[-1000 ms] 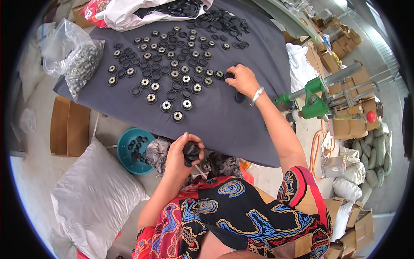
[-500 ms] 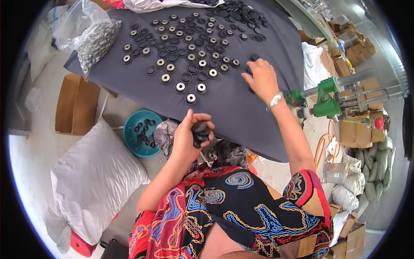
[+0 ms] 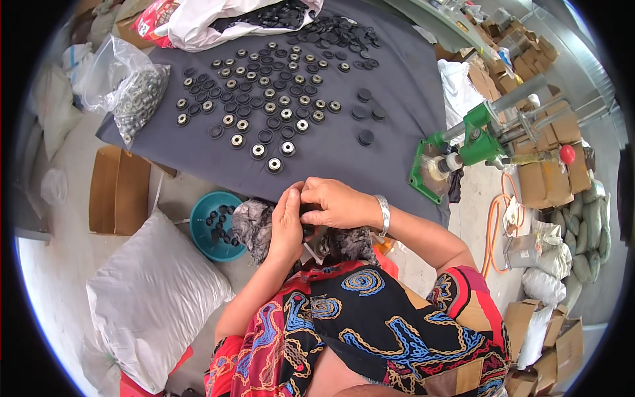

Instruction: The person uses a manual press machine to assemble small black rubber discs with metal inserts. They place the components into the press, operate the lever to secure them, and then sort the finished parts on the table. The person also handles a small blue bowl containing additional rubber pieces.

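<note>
At the table's near edge my hands meet over my lap. My left hand (image 3: 286, 223) is closed, and a bit of the black round caps (image 3: 308, 209) shows dark between it and my right hand. My right hand (image 3: 338, 204) has its fingers bent against the left fingertips; whatever it grips is hidden. Just beyond, on the dark cloth, lie black rings, many with a metal bearing (image 3: 274, 165) seated in them. To the right of these, several loose black caps (image 3: 365, 137) lie flat.
A green hand press (image 3: 473, 142) stands at the table's right corner. Far left is a clear bag of bearings (image 3: 140, 99); at the back, a white sack (image 3: 188, 30) spills black caps. A teal basin (image 3: 198, 228) with black parts sits on the floor beside a stuffed white sack (image 3: 152, 284).
My right hand has come back from the loose caps on the right to meet my left hand. The view has shifted, showing more of the white sack and the press.
</note>
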`<state>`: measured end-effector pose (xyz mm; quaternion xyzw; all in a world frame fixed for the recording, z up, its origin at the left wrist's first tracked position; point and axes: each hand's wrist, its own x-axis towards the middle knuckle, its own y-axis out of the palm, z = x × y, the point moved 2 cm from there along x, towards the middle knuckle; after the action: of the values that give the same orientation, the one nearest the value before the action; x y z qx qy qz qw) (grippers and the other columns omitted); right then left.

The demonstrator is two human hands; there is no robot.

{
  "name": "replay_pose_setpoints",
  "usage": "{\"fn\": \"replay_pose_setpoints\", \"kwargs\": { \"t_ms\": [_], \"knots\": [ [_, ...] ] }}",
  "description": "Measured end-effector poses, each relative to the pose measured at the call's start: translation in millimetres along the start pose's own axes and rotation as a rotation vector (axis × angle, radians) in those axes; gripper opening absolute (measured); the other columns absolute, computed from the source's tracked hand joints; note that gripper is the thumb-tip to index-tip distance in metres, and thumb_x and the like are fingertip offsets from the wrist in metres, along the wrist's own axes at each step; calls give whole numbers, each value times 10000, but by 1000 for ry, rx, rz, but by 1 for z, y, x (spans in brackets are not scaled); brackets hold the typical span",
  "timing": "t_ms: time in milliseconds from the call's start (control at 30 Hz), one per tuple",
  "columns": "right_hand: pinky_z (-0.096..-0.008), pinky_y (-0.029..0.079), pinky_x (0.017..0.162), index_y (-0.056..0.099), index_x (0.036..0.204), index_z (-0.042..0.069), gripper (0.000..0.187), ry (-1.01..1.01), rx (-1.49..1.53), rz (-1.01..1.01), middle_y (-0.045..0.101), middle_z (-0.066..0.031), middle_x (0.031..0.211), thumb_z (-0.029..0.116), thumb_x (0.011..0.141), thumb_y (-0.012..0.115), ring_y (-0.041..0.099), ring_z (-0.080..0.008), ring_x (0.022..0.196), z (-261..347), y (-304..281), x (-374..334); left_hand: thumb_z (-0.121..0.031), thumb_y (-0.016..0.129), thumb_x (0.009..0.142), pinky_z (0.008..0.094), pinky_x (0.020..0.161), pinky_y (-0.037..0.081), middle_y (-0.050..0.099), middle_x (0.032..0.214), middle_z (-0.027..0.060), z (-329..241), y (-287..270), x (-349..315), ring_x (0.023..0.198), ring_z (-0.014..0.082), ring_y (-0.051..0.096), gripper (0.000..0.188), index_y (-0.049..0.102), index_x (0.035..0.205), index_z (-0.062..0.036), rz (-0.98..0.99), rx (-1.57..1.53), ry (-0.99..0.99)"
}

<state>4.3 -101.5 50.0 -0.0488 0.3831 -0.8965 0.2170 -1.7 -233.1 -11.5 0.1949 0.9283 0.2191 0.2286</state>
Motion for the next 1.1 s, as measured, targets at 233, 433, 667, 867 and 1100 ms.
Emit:
{"fn": "replay_pose_setpoints", "kwargs": {
  "t_ms": [233,433,667,867,1100],
  "knots": [
    [-370,508,729,642,989,14,296,0,50,-323,621,-137,916,186,760,717,628,-275,827,-13,-41,10,-424,358,1032,246,361,330,581,701,88,-22,-7,4,483,168,539,489,542,1189,1,86,-233,-76],
    [-356,484,716,649,1043,8,333,253,-455,-543,597,-118,902,154,753,725,603,-251,780,-97,-118,37,-329,403,1024,246,352,323,583,682,91,-14,-25,16,473,173,548,404,549,1147,27,135,-210,-85],
    [-407,482,805,668,1042,-8,320,349,-545,-408,622,-143,926,126,758,731,609,-319,877,-126,-116,59,-254,446,1010,242,357,331,590,691,93,-10,-32,20,479,172,556,324,563,1122,27,181,-256,-92],
    [-423,483,833,686,967,-5,260,407,-634,-393,631,-171,921,144,760,736,610,-333,918,-133,-124,68,-256,455,1007,239,359,336,590,687,91,-11,-32,20,477,171,559,320,566,1126,20,184,-247,-84],
    [-417,482,807,684,945,15,262,323,-890,-495,619,-149,940,203,770,732,580,-321,943,-117,-120,58,-429,358,1026,252,402,319,599,780,113,-19,-30,13,558,198,555,499,557,1142,13,129,-354,-159]
  ]
}}
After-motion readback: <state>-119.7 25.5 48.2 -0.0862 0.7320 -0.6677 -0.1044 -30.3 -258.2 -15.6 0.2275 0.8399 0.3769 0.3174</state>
